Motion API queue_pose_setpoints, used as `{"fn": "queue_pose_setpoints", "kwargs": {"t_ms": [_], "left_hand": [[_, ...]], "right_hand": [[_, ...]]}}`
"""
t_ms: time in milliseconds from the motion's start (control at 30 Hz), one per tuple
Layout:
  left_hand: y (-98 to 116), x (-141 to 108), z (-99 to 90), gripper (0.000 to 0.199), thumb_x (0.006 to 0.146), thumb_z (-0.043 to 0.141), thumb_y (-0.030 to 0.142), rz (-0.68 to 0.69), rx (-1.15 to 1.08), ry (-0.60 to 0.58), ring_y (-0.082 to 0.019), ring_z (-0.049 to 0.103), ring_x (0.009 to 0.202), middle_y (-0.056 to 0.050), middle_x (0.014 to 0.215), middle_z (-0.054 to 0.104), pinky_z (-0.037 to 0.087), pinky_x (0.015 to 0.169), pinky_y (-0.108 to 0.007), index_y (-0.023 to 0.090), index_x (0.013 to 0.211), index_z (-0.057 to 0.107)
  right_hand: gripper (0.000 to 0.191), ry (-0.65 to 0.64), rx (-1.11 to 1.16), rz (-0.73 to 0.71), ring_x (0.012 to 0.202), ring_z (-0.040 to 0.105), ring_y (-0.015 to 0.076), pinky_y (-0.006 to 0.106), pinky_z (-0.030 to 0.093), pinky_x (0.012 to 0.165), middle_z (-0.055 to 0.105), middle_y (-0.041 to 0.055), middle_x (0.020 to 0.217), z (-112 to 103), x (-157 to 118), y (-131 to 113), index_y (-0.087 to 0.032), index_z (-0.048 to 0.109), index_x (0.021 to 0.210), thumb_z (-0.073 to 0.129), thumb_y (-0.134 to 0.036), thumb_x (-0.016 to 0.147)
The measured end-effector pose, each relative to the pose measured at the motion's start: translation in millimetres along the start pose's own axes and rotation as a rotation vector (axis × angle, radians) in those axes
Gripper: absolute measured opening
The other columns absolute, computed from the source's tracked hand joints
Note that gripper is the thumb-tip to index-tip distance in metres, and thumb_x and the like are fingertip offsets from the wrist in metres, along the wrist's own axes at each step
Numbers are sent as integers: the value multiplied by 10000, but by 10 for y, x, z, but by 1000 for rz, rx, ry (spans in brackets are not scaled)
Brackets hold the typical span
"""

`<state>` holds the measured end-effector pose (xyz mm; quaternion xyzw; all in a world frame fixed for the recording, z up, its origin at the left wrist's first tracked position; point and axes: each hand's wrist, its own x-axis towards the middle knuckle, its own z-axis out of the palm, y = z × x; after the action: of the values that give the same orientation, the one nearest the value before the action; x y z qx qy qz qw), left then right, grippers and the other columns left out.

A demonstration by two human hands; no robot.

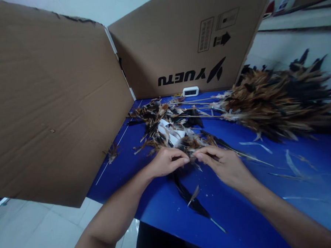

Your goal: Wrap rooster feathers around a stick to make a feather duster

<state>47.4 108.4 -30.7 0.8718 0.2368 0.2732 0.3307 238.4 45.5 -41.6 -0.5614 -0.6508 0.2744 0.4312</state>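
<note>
My left hand (169, 161) is closed in a pinch over the near edge of a pile of loose feathers (161, 113). Facing it, with fingertips nearly meeting, my right hand (224, 163) pinches too. Brown and grey feather fluff shows between the fingertips, and I take it as a small feather in both pinches; its exact shape is blurred. Below my left hand a long black feather (190, 200) lies on the blue tabletop (164, 216), a small brown feather across it. White paper strips (171, 133) lie among the pile just beyond my hands.
Feather dusters (280, 99) with thin sticks lie at the right, their handles pointing left. Cardboard panels (55, 96) stand at the left and the back (178, 45). A small white digital device (191, 91) rests against the back panel. Loose feathers (292, 163) are scattered at right.
</note>
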Motion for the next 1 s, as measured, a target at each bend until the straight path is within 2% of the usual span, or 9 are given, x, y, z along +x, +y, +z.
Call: {"fn": "queue_pose_setpoints", "kwargs": {"t_ms": [133,200,300,400,467,533,633,700,1000], "left_hand": [[-43,-2,12,145,836,551,207,50,80,11,-133,618,663,-34,702,679,460,663,-224,150,796,678],[-68,-6,22,122,831,558,195,66,136,44,-135,613,696,-37,768,674,465,683,-235,166,857,674],[-83,-8,22,194,804,597,205,64,235,220,-163,595,832,-77,962,625,469,748,-277,173,989,647],[-51,0,0,99,818,588,234,78,317,457,-196,551,946,-96,996,591,437,838,-337,163,835,654],[-7,4,-11,153,843,557,243,100,322,535,-192,548,928,-80,922,608,424,844,-348,165,727,622],[44,0,-5,135,846,560,262,127,311,512,-187,554,898,-64,875,628,418,828,-344,170,763,612],[105,-16,36,157,839,579,325,134,363,369,-191,559,880,-52,858,656,392,817,-346,179,869,630],[121,-26,70,192,846,565,361,133,425,292,-189,560,860,-47,842,665,372,807,-349,188,867,647],[80,-33,131,169,873,528,276,161,455,203,-158,583,774,-25,767,675,368,783,-335,178,809,650]], "right_hand": [[249,87,-38,35,710,635,195,305,466,653,698,11,753,-67,26,70,-220,664,823,521,-424,826],[255,123,-40,49,712,637,195,304,464,649,695,11,749,-96,38,104,-218,661,829,517,-429,830],[247,143,-67,35,725,635,194,304,460,656,691,13,768,-118,41,122,-219,656,840,514,-421,841],[234,150,-141,-41,748,622,189,306,452,679,678,14,799,-108,24,74,-224,651,837,500,-402,859],[225,151,-175,-107,774,616,183,299,449,697,666,15,822,-87,8,15,-225,646,833,484,-375,875],[216,150,-201,-161,776,611,173,288,452,705,654,15,817,-59,-6,-45,-220,638,827,469,-341,887],[201,137,-231,-222,765,609,159,273,454,707,646,15,808,-13,-20,-100,-213,627,830,457,-295,897],[188,130,-242,-247,765,611,154,267,455,707,649,15,814,13,-25,-107,-212,621,840,454,-275,900],[199,102,-240,-283,767,611,163,288,465,713,652,24,813,73,-49,-123,-213,619,833,444,-276,904]]}}
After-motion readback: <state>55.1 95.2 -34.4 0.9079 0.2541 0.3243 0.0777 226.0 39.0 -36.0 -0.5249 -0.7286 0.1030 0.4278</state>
